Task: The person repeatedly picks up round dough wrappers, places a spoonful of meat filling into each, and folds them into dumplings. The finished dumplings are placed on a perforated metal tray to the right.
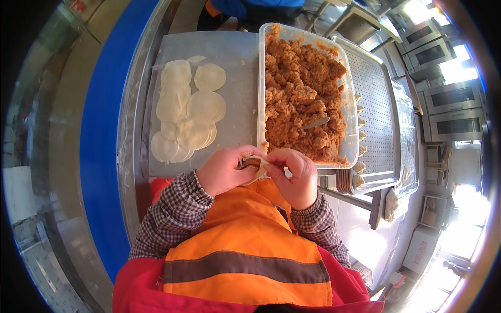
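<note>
My left hand (223, 171) cups a dumpling (258, 175), a pale round wrapper folded around brown filling. From the other side, my right hand (295, 176) pinches the wrapper's edge between thumb and fingertips. Both hands are held close to my body, at the near edge of the work surface. Just beyond them stands a clear plastic tub (262, 94) heaped with reddish-brown minced filling (300, 99). A flat metal spreader (316, 123) is stuck in the filling. Several round dough wrappers (206, 107) lie overlapping in stacks to the left of the tub.
The wrappers rest on a grey board (237, 57). Right of the tub is a perforated metal tray (373, 104) with several formed dumplings (359, 180) along its left edge. A blue strip (102, 130) runs along the left. Someone in blue clothing (266, 9) is at the far side.
</note>
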Available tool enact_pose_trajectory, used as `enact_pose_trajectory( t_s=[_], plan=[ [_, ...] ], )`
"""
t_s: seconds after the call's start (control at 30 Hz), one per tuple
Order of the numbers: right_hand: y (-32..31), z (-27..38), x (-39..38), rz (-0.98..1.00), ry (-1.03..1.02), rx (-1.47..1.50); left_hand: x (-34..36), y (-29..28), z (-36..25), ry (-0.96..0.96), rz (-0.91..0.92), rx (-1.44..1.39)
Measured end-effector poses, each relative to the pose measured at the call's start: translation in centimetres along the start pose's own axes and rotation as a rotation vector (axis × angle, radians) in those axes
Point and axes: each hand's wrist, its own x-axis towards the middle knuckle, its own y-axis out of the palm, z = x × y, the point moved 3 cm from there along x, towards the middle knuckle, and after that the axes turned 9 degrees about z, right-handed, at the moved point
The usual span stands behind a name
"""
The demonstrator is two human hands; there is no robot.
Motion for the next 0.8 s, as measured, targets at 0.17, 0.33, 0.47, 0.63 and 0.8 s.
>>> enact_pose_trajectory(
  t_s=[0.17, 0.33, 0.47, 0.63, 0.8],
  plan=[
    [0.1, -0.4, 0.1, -0.027, -0.113, -0.097, 0.0, 0.0, 0.3, -0.042, 0.003, -0.494],
    [0.3, 0.3, 0.1, -0.089, -0.108, -0.054, -0.3, 0.4, 0.3, -0.071, 0.004, -0.565],
    [0.5, -0.8, -0.1, 0.033, 0.109, 0.086, -0.7, 0.3, -0.2, -0.120, -0.025, -0.284],
    [0.7, -0.3, -0.3, -0.030, -0.064, -0.012, -0.2, -0.2, -0.1, -0.033, 0.038, 0.024],
    [1.0, -0.7, -0.2, 0.005, -0.005, -0.067, 0.1, -0.2, 0.2, -0.033, 0.078, -0.143]
  ],
)
